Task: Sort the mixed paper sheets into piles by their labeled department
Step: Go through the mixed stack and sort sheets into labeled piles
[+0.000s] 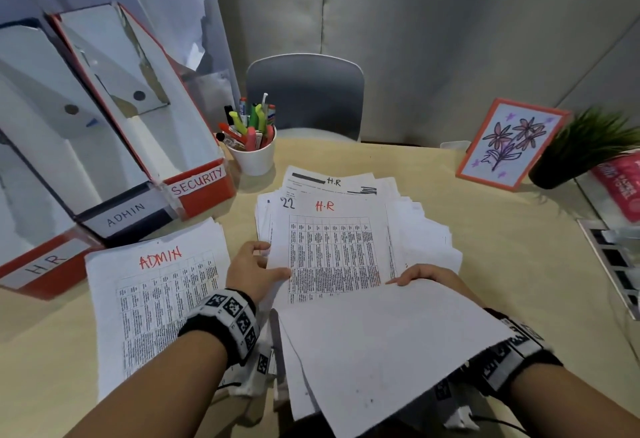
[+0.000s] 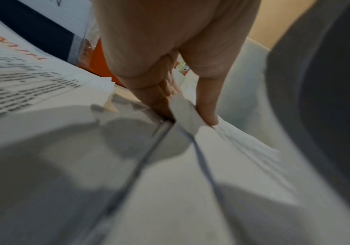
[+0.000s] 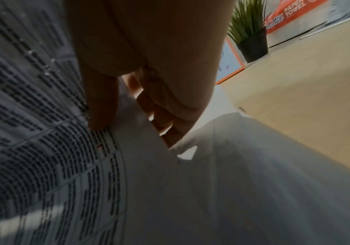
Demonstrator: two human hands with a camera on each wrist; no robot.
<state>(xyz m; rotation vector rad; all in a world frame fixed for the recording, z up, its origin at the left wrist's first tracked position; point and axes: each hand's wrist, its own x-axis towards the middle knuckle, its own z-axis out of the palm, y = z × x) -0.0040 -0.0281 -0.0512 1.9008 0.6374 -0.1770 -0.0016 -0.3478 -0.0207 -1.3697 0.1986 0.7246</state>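
A printed sheet headed H.R in red [image 1: 332, 250] tops a fanned pile of mixed sheets [image 1: 426, 226] at the table's middle. My left hand [image 1: 258, 269] pinches this sheet's left edge, thumb on top [image 2: 182, 114]. My right hand [image 1: 422, 275] grips a raised stack of blank-side sheets [image 1: 381, 351] near me. Its thumb lies on printed paper and its fingers are curled under a white sheet [image 3: 132, 122]. A pile topped by a sheet headed ADMIN [image 1: 156, 299] lies to the left. Another H.R sheet [image 1: 332, 182] shows at the fan's far end.
Three file boxes labelled SECURITY [image 1: 199, 181], ADMIN [image 1: 126, 214] and H.R [image 1: 45, 264] stand at the left. A white cup of markers [image 1: 254, 157], a grey chair [image 1: 304, 98], a framed flower drawing [image 1: 509, 143], a potted plant [image 1: 585, 150] and a red paper-towel pack [image 1: 620, 188] line the far side.
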